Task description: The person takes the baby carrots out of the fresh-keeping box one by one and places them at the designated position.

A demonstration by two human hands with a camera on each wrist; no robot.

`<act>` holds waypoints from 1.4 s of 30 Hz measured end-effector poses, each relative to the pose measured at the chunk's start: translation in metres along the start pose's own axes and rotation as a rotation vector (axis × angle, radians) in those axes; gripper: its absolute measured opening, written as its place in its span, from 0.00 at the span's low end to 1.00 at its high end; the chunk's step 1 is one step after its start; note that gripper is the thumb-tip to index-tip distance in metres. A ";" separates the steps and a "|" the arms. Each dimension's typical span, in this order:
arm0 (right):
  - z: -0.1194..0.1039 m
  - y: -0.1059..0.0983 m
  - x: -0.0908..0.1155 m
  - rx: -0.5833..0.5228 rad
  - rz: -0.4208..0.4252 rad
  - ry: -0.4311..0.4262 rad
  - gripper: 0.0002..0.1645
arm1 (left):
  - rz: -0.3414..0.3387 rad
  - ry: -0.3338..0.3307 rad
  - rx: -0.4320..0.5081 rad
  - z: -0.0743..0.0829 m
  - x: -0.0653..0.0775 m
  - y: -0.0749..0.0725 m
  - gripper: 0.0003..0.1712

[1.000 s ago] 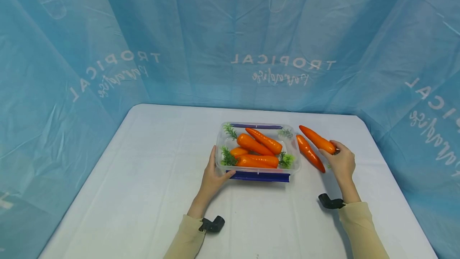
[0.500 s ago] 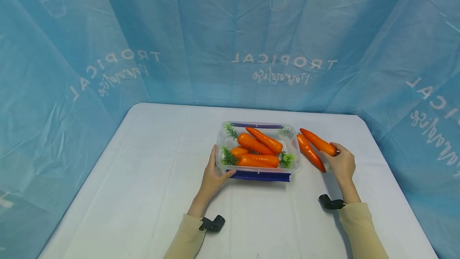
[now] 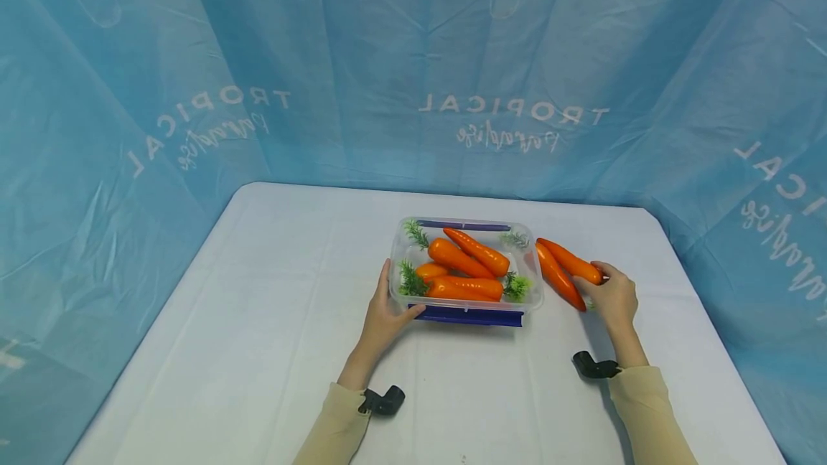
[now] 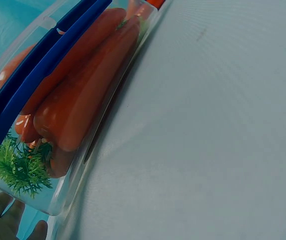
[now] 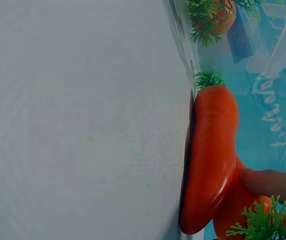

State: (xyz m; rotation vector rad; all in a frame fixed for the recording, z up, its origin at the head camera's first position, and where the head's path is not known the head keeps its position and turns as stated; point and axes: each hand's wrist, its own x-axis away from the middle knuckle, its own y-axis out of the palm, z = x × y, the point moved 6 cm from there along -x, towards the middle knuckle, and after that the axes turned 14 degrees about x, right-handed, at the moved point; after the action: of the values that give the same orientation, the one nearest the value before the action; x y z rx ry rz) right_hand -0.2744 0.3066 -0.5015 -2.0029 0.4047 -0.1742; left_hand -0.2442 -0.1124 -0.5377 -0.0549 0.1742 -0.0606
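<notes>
A clear plastic food container [image 3: 465, 305] with blue latch flaps [image 3: 472, 316] holds several orange carrots [image 3: 474, 252] with green leafy tops [image 3: 411, 280]. My left hand [image 3: 380, 318] grips its near left corner, the thumb by the front flap and the fingers along the left wall. To the right of the container, one carrot [image 3: 558, 278] lies slanted on the table. Just behind it, my right hand [image 3: 614, 298] holds another carrot [image 3: 577, 265] by its thick, leafy end. In the right wrist view the thumb [image 5: 263, 181] presses on this carrot, partly hidden behind the lying one [image 5: 213, 155].
The table is covered in white cloth [image 3: 271, 321]. Blue printed curtains [image 3: 413, 142] hang behind it and at both sides. Each wrist wears a black camera mount [image 3: 382, 401].
My right hand has lowered the carrot it holds, bringing it down and closer against the one lying on the table. The left hand and container stay put.
</notes>
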 end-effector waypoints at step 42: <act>-0.008 -0.003 0.003 -0.066 -0.019 -0.053 0.27 | -0.003 -0.002 -0.013 0.006 -0.001 0.001 0.61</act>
State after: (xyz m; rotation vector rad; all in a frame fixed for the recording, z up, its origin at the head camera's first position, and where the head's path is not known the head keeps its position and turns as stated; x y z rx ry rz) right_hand -0.2735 0.3004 -0.4954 -2.0722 0.3617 -0.1207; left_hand -0.2437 -0.1107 -0.5322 -0.0684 0.1728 -0.0619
